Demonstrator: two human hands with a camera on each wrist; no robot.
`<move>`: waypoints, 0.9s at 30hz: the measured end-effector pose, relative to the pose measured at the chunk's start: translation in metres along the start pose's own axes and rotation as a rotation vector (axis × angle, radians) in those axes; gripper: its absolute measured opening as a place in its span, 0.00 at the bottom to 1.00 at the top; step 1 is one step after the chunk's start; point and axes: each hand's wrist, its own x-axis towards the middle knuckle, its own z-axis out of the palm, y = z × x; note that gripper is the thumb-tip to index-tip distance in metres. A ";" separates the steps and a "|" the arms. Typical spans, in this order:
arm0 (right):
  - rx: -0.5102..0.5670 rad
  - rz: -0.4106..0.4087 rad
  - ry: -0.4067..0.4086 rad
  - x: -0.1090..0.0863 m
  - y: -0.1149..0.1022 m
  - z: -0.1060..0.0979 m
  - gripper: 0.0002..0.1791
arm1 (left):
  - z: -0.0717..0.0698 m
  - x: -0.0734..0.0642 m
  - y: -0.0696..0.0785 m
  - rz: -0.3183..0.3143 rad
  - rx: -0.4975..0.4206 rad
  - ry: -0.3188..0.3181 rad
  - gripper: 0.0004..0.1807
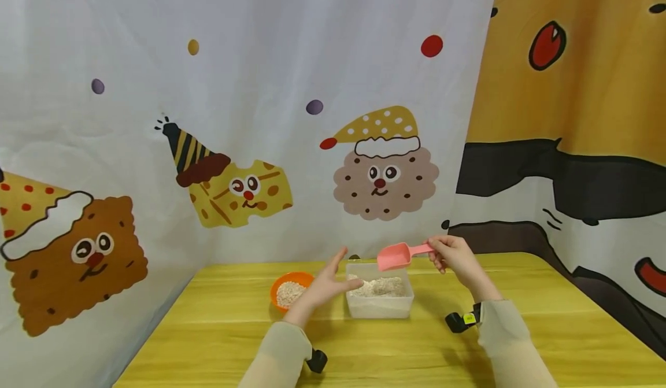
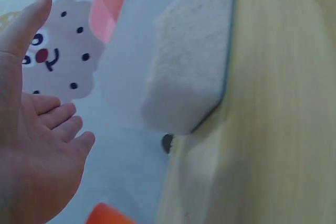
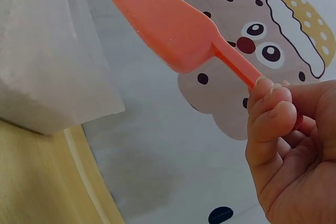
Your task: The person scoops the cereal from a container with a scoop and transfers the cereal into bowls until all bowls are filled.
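Note:
My right hand grips a pink scoop by the end of its handle, up over the back right of a translucent plastic box. In the right wrist view the scoop's underside faces the camera, with a few pale specks on it. Pale flakes, like oats, lie in the box. My left hand hovers between the box and an orange bowl, its fingers loosely extended and its thumb toward the box. More pale flakes fill the bowl, which my left wrist partly hides.
Box and bowl stand on a yellow wood-grain table. Right behind the table hangs a white curtain with cartoon prints. Each wrist wears a small black camera, such as the right wrist camera.

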 end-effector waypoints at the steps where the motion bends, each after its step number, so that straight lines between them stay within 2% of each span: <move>1: 0.001 0.001 -0.003 0.000 0.000 0.001 0.21 | 0.002 0.001 -0.001 -0.005 -0.006 0.002 0.54; 4: -0.004 0.014 -0.005 0.001 0.002 0.003 0.21 | 0.008 0.003 -0.007 -0.023 -0.024 -0.009 0.55; 11: -0.029 0.027 -0.004 0.000 0.004 0.004 0.21 | 0.017 0.006 -0.020 -0.075 -0.047 -0.092 0.61; 21: -0.009 0.027 -0.056 0.003 0.006 0.003 0.20 | 0.023 0.006 -0.029 -0.095 -0.058 -0.087 0.66; 27: -0.074 0.029 -0.124 0.003 0.005 -0.004 0.18 | 0.026 0.008 -0.034 -0.088 -0.074 -0.079 0.65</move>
